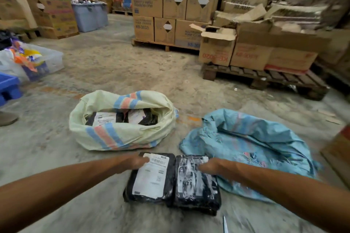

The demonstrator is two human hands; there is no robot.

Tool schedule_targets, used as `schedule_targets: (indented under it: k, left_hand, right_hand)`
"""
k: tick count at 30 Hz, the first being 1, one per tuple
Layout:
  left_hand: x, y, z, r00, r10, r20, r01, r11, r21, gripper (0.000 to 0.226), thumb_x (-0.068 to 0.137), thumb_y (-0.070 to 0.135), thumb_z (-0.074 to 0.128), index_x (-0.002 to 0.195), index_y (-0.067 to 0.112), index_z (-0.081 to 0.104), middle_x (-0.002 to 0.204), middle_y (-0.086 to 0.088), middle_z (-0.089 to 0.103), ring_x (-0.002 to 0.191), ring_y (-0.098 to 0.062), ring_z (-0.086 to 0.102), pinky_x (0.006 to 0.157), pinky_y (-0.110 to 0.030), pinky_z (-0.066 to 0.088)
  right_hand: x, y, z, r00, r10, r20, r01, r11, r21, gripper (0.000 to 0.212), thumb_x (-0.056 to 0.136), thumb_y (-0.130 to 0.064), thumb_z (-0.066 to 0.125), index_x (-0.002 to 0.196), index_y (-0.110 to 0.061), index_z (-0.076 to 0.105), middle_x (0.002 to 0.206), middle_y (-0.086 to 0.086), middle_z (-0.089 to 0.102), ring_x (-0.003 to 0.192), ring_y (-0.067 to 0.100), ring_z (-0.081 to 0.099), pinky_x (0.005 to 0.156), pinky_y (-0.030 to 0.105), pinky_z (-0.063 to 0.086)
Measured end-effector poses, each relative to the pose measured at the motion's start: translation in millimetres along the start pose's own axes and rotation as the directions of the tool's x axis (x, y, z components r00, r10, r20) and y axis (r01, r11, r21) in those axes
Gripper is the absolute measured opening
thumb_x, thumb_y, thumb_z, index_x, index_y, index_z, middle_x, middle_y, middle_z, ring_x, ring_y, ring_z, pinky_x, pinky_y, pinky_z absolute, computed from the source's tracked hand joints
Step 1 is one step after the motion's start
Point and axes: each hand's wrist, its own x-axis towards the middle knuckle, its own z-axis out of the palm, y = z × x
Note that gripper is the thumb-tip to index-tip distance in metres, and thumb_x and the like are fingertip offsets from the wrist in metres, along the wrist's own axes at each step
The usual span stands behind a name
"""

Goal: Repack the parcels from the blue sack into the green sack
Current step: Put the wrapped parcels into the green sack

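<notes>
Nearest the person, below both hands, a thin pale sliver lies on the grey concrete floor; what it is cannot be told. Just above it two flat black plastic-wrapped parcels lie side by side, edges touching. The left hand lies on the far corner of the black parcel with the white shipping label, and the right hand lies on the far edge of the black parcel crossed with shiny clear tape. Both hands are blurred, so whether the fingers curl round an edge or merely press flat cannot be told. Outward of the right hand sprawls the crumpled blue woven sack, slumped and seemingly near empty. Beyond the left hand stands the pale green woven sack with blue and pink stripes, its mouth rolled open over more labelled black parcels. The step in hand looks like picking up this pair for transfer. The next move calls for a firm hold under each parcel, then a lift forward and leftward over the green rim. Farther off, wooden pallets carry stacked brown cartons.
</notes>
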Motion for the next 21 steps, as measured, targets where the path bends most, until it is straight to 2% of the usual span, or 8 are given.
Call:
schedule_targets:
  k: [2,4,6,9,11,15,17,21]
  left_hand:
    - [2,-11,19,0.982,-0.149,0.115,0.166,0.974,-0.154,0.067,0.100,0.054,0.042,0.153,0.014,0.032,0.149,-0.006,0.044,0.134,-0.026,0.046,0.104,-0.032,0.040]
    - [3,-17,26,0.970,-0.184,0.160,0.219,0.945,-0.241,0.058,0.097,0.056,0.047,0.139,0.016,0.051,0.111,-0.002,0.065,0.100,-0.018,0.062,0.077,-0.028,0.050]
    - [6,-18,24,0.976,-0.176,0.129,0.211,0.913,-0.349,0.042,0.097,0.049,0.050,0.123,0.017,0.060,0.089,0.001,0.063,0.078,-0.015,0.059,0.070,-0.027,0.046]
    - [2,-15,20,0.970,-0.211,0.123,0.245,0.844,-0.478,0.041,0.091,0.055,0.055,0.098,0.015,0.062,0.083,-0.005,0.060,0.074,-0.020,0.057,0.071,-0.027,0.042]
    - [3,-17,20,0.954,-0.243,0.173,0.298,0.754,-0.585,0.049,0.087,0.061,0.059,0.089,0.013,0.065,0.080,-0.006,0.066,0.073,-0.021,0.062,0.065,-0.025,0.042]
    - [17,-33,34,0.963,-0.206,0.175,0.267,0.631,-0.728,0.070,0.070,0.064,0.078,0.111,0.007,0.072,0.097,-0.014,0.077,0.088,-0.031,0.074,0.086,-0.041,0.058]
    - [25,-37,39,0.970,-0.239,0.040,0.183,0.613,-0.769,0.065,0.070,0.054,0.083,0.106,0.001,0.070,0.089,-0.015,0.077,0.078,-0.032,0.075,0.077,-0.047,0.061]
    - [23,-32,18,0.964,-0.204,-0.170,0.051,0.772,-0.634,0.058,0.066,0.063,0.080,0.093,0.012,0.074,0.091,-0.006,0.077,0.081,-0.025,0.074,0.080,-0.043,0.061]
  right_hand:
    - [-12,16,16,0.994,0.095,0.054,-0.104,0.974,0.203,0.059,0.105,-0.044,0.040,0.151,-0.009,0.036,0.155,0.013,0.036,0.139,0.032,0.040,0.106,0.031,0.043]
    - [-10,21,25,0.982,0.182,0.049,-0.187,0.908,0.376,0.068,0.095,-0.058,0.051,0.148,-0.018,0.041,0.148,0.011,0.042,0.129,0.033,0.048,0.107,0.049,0.044]
    - [7,25,29,0.983,0.179,0.032,-0.172,0.860,0.481,0.087,0.079,-0.070,0.060,0.147,-0.019,0.042,0.149,0.009,0.042,0.130,0.031,0.048,0.111,0.051,0.039]
    - [21,22,34,0.983,0.184,-0.015,-0.137,0.782,0.608,0.110,0.072,-0.083,0.055,0.156,-0.017,0.027,0.163,0.011,0.022,0.147,0.032,0.027,0.120,0.050,0.023]
    - [24,18,34,0.974,0.210,-0.081,-0.107,0.749,0.654,0.116,0.071,-0.087,0.052,0.155,-0.010,0.030,0.162,0.014,0.026,0.145,0.034,0.031,0.120,0.048,0.026]
    - [34,8,35,0.951,0.186,-0.249,-0.001,0.803,0.597,0.089,0.081,-0.078,0.050,0.118,0.001,0.063,0.115,0.017,0.065,0.101,0.027,0.064,0.088,0.031,0.051]
    - [36,4,32,0.920,0.154,-0.361,0.034,0.886,0.463,0.071,0.082,-0.078,0.047,0.073,-0.008,0.057,0.068,0.004,0.055,0.058,0.015,0.052,0.056,0.024,0.046]
    - [42,-8,7,0.883,0.088,-0.461,0.068,0.948,0.310,0.063,0.086,-0.072,0.051,0.061,-0.015,0.043,0.057,-0.002,0.045,0.049,0.012,0.041,0.044,0.022,0.035]
